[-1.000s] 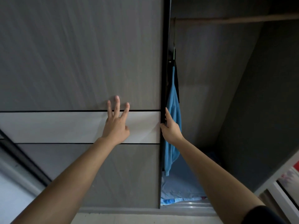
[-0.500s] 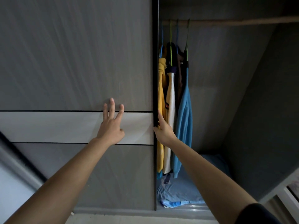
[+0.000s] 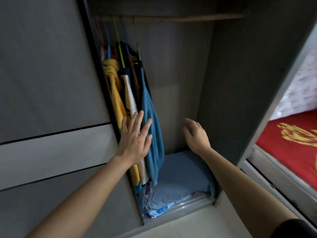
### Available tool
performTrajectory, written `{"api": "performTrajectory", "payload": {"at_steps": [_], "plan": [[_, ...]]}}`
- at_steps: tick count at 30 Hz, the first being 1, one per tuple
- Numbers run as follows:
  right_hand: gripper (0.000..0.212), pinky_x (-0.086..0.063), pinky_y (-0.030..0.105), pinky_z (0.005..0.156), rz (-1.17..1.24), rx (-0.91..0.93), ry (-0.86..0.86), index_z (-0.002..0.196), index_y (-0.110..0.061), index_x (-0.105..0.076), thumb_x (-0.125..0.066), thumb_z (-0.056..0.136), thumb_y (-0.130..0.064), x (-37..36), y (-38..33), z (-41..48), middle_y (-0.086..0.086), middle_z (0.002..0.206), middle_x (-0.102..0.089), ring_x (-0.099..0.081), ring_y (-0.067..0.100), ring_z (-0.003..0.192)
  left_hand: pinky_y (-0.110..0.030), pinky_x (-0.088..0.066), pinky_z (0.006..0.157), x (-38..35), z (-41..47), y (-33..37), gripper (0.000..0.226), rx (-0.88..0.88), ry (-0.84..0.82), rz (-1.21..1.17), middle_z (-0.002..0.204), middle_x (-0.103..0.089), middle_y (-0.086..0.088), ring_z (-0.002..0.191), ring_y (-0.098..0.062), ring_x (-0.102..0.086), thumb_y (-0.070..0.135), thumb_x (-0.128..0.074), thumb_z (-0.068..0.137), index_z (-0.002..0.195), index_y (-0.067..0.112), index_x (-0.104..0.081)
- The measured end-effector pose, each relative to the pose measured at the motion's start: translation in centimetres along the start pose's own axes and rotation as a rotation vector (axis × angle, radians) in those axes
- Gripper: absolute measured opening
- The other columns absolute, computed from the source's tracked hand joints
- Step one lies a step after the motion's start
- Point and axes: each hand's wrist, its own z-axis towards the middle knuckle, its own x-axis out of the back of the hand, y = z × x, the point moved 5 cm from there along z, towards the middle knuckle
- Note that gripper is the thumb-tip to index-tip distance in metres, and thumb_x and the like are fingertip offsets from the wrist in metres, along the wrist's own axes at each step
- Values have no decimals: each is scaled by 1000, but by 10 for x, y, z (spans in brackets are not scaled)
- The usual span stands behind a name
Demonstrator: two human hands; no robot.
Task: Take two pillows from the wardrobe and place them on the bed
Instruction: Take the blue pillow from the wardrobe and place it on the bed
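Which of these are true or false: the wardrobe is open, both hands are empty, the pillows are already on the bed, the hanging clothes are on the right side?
1. The wardrobe is open. True.
2. Both hands are empty. True: the left hand lies spread against the hanging clothes, the right hand is open in the air.
3. The pillows are already on the bed. False: blue pillows lie on the wardrobe floor.
4. The clothes hang on the right side. False: they hang at the left.
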Motion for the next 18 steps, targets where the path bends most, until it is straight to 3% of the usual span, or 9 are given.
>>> {"api": "performTrajectory", "payload": {"at_steps": [5,13,18], "plan": [[47,-38,32,104,-71,-133,24,146,-15,-44,-51,100,-25,29,95,4,9,149,-45,-47,27,134,-57,-19,116,-73,38,49,60,-67,-131,-90,160,-17,-19,148,-33,-16,43,-36,95,148,14,-35],[55,-38,40,110,-140,-201,-139,150,-14,-37,-53,100,-29,17,225,71,14,153,-39,-41,31,139,-62,-10,117,-205,93,84,70,116,-349,-21,161,-7,-20,149,-36,-2,49,-40,95,154,17,-18],[57,-36,42,112,-156,-223,-254,151,-13,-35,-53,99,-29,-27,295,112,18,154,-37,-39,35,140,-63,-13,115,-285,103,89,70,171,-435,11,160,-11,-24,147,-41,-7,46,-43,94,152,13,-23]]}}
